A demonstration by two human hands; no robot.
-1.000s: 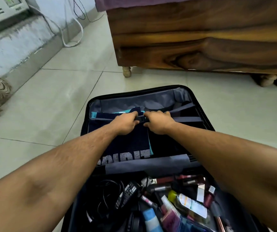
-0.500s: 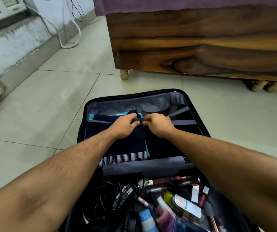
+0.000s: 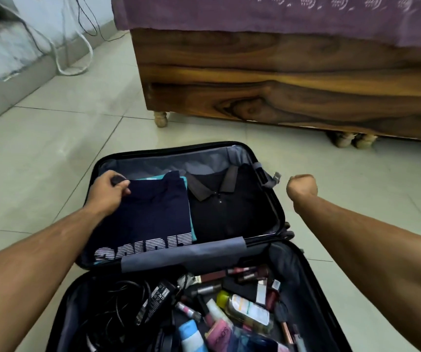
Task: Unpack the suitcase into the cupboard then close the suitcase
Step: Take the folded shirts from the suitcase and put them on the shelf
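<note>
A black suitcase (image 3: 278, 214) lies open on the tiled floor. Its far half holds a folded navy T-shirt (image 3: 153, 214) with white lettering, on top of a teal garment (image 3: 154, 177), and a black polo shirt (image 3: 229, 212) beside them. My left hand (image 3: 106, 193) is at the left wall of that half and grips the dark buckle end of the packing strap (image 3: 118, 179). The other grey strap end (image 3: 270, 177) hangs over the right rim. My right hand (image 3: 302, 187) is a closed fist just outside that rim, holding nothing that shows.
The near half holds black cables (image 3: 113, 308), a charger brick (image 3: 154, 301) and several bottles and tubes of toiletries (image 3: 247, 311). A wooden bed (image 3: 280, 85) with a purple cover (image 3: 280, 16) stands behind. White cables (image 3: 69, 69) lie by the left wall.
The strap buckle has come apart. My hands have moved from the middle to opposite sides, and the straps no longer cross the clothes. The camera has tilted up.
</note>
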